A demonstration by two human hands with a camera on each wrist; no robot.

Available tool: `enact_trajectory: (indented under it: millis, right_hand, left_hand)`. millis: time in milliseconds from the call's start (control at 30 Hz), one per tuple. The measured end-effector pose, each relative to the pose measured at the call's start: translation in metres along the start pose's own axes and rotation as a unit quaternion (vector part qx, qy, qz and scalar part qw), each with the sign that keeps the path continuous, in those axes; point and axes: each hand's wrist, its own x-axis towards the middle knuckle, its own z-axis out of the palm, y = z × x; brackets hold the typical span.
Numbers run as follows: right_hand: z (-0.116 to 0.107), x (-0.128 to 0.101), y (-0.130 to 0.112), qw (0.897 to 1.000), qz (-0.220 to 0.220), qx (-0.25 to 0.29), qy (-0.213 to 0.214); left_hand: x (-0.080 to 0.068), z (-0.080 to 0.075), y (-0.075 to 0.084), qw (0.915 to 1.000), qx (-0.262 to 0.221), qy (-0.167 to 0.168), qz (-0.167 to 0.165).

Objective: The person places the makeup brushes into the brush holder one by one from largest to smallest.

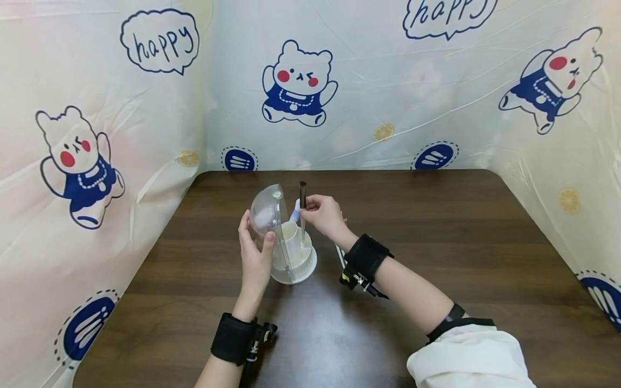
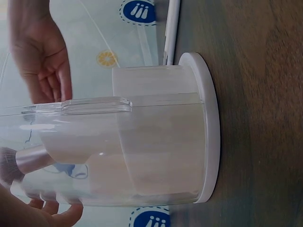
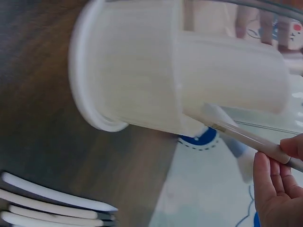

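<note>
A white round holder [image 1: 310, 264] with a clear domed cover [image 1: 264, 211] stands on the table. My left hand [image 1: 256, 258] grips the cover from its left side, thumb in front. Between thumb and fingertips, my right hand [image 1: 326, 216] pinches a makeup brush [image 1: 303, 195], dark bristles up. In the right wrist view the brush's pale handle [image 3: 246, 137] slants down into the holder, beside its taller inner cup [image 3: 232, 71]. A blue and white thing [image 1: 295, 211] sticks up behind that cup. Through the cover, another brush with a pinkish metal collar [image 2: 35, 158] shows in the left wrist view.
Several slim white sticks [image 3: 57, 195] lie side by side on the dark wooden table [image 1: 436, 226], right of the holder and partly hidden by my right forearm in the head view. A printed curtain [image 1: 359, 108] hangs along the table's back and sides.
</note>
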Motion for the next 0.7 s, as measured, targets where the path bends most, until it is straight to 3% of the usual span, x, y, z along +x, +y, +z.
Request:
enact_trajectory:
  millis: [433, 700]
  right_hand:
    - [0.022, -0.005, 0.026, 1.0, -0.013, -0.02, -0.007]
    - [0.028, -0.007, 0.029, 0.999, -0.009, -0.037, -0.01]
  left_hand:
    - [-0.001, 0.001, -0.003, 1.0, -0.006, 0.004, 0.006]
    - [0.0, 0.0, -0.003, 1.0, -0.007, 0.003, 0.006]
